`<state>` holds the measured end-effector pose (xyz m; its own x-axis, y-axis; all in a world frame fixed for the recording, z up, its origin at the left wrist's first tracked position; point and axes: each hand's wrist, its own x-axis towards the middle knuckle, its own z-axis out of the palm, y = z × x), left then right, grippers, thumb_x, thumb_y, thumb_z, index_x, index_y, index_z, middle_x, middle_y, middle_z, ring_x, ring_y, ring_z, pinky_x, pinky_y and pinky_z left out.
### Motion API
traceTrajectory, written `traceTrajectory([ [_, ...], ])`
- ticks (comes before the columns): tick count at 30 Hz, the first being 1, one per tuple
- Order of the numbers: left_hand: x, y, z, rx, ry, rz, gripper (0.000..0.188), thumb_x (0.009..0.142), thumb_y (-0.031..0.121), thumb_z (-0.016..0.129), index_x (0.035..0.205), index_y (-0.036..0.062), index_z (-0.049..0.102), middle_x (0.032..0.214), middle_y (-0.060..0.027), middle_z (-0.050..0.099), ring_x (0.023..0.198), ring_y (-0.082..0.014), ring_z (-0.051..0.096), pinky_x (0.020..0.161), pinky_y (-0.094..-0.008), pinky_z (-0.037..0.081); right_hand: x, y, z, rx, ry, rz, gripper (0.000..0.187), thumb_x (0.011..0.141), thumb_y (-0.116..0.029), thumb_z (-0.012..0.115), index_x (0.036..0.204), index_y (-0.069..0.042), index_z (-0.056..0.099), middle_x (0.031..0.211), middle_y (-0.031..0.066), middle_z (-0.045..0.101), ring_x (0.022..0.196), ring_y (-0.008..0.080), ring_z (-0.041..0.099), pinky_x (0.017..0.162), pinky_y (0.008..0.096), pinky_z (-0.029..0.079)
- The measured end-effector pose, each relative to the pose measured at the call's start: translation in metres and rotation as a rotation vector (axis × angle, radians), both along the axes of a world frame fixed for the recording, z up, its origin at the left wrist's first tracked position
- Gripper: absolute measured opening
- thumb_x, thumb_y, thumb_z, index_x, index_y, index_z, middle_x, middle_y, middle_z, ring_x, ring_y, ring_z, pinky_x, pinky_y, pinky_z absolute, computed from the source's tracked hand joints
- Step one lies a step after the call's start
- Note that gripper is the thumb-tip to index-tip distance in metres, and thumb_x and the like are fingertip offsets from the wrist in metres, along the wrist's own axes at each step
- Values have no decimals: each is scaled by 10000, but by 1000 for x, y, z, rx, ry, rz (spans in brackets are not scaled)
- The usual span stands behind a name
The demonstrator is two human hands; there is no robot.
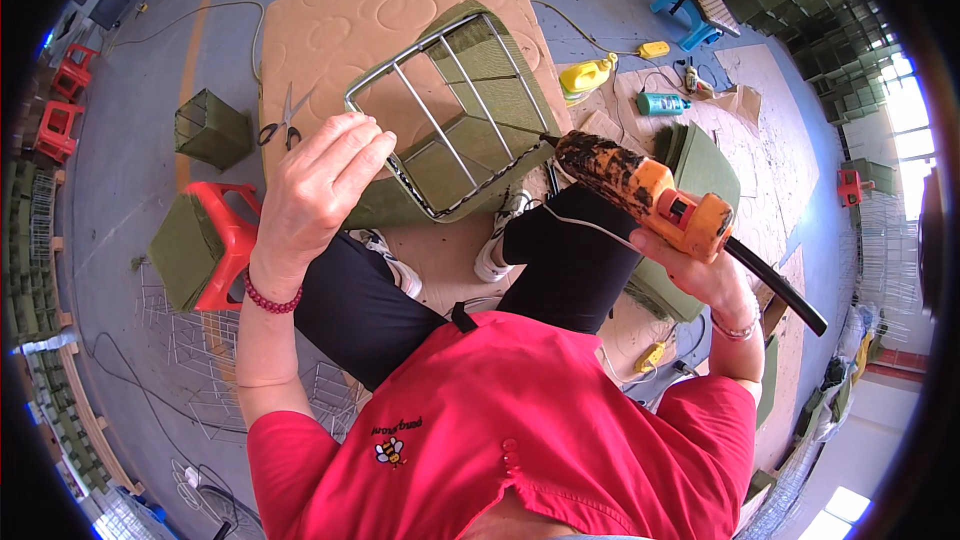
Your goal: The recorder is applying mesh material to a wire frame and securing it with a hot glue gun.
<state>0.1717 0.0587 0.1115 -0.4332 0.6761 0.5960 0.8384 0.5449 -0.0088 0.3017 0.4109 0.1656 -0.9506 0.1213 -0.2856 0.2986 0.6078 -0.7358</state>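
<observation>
A silver wire basket frame (455,155) is tilted over my knees, its open side facing me. My left hand (325,180) grips the frame's left edge, fingers bent over the wire. In my right hand (690,270) is an orange hot glue gun (640,190), smeared with black, a black glue stick (780,285) jutting from its back. The gun's dark nozzle touches or nearly touches the frame's right corner. Black glue runs along the frame's near edge. Green sheet material (490,75) lies in and behind the frame; whether it is fixed to the wire I cannot tell.
Ahead is a tan padded board (340,10) with scissors (285,120). A green box (213,130) and a red stool (228,240) holding green sheets stand left. Right lie green sheets (705,170), a yellow bottle (588,77), a green bottle (662,104) and cords.
</observation>
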Motion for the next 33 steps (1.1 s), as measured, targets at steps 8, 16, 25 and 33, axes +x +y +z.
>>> traceTrajectory([
  [8, 0, 1, 1, 11, 10, -6, 311, 697, 45, 678, 1005, 14, 651, 970, -113, 646, 980, -268, 634, 791, -357, 565, 2, -6, 0, 143, 172, -31, 452, 742, -319, 828, 1054, -32, 672, 887, 131, 681, 805, 241, 656, 760, 329, 510],
  [16, 1, 5, 1, 14, 26, -4, 299, 697, 41, 695, 992, 18, 647, 947, -98, 641, 965, -248, 639, 801, -341, 562, 5, 0, -5, 270, 55, 43, 538, 721, -336, 849, 1121, -41, 641, 968, 152, 639, 884, 254, 650, 791, 342, 511],
  [25, 3, 4, 0, 53, -21, -22, 354, 668, -47, 625, 1020, -16, 646, 966, -132, 650, 965, -311, 644, 779, -387, 568, -1, -4, -3, 271, 110, 15, 465, 741, -332, 839, 1039, -24, 659, 904, 136, 658, 801, 199, 645, 725, 315, 508],
  [33, 3, 2, 2, 23, 24, 11, 287, 705, 28, 690, 990, 12, 656, 950, -87, 644, 969, -248, 640, 813, -346, 563, -12, 1, -8, 107, 80, 51, 398, 789, -326, 797, 1012, -22, 672, 823, 83, 666, 734, 149, 621, 686, 299, 501],
])
